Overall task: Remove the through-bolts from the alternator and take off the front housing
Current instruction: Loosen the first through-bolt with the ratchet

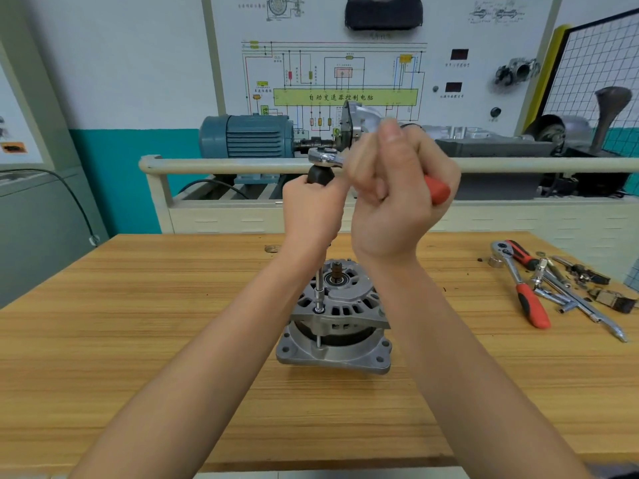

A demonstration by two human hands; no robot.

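Head view: ratchet [326, 157] handle gripped by right hand [397, 198], extension [318, 285] steadied in left hand's [313, 205] clasp; socket best kept square on through-bolt [318, 310] of alternator [337, 316].

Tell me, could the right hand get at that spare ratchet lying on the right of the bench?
Probably yes. The spare ratchet lies in the open on the bench, nothing over it. But the right hand grips the red handle of the ratchet in use, so it must let go first.
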